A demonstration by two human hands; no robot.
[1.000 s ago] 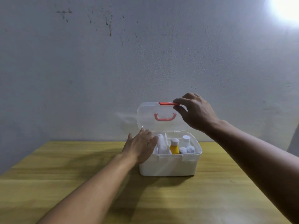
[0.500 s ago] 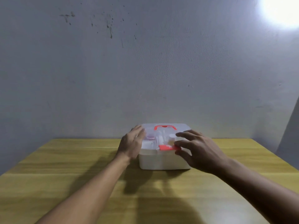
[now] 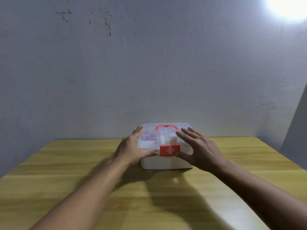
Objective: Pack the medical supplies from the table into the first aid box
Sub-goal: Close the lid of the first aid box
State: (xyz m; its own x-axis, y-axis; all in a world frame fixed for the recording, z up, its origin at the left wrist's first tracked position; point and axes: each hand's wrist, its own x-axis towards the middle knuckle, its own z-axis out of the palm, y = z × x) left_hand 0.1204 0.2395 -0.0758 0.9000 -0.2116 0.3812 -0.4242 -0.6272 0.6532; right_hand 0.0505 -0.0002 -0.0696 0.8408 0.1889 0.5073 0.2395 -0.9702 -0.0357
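Observation:
The white first aid box [image 3: 166,163] stands on the wooden table with its clear lid [image 3: 149,141] down. A red latch with a white cross [image 3: 169,150] hangs over the front, and a red handle [image 3: 166,127] lies flat on the lid. Bottles and other supplies show dimly through the lid. My left hand [image 3: 132,149] clasps the box's left front corner, thumb on the front rim. My right hand [image 3: 198,149] lies on the right side of the lid, fingers spread, thumb beside the latch.
The yellow wooden table [image 3: 66,180] runs wide on both sides of the box and toward me. A grey wall [image 3: 149,72] stands right behind the box. A bright lamp [image 3: 289,5] glares at the top right.
The lid has come down from upright to flat on the box. The red latch has folded over the front. My hands have shifted to either side of the latch.

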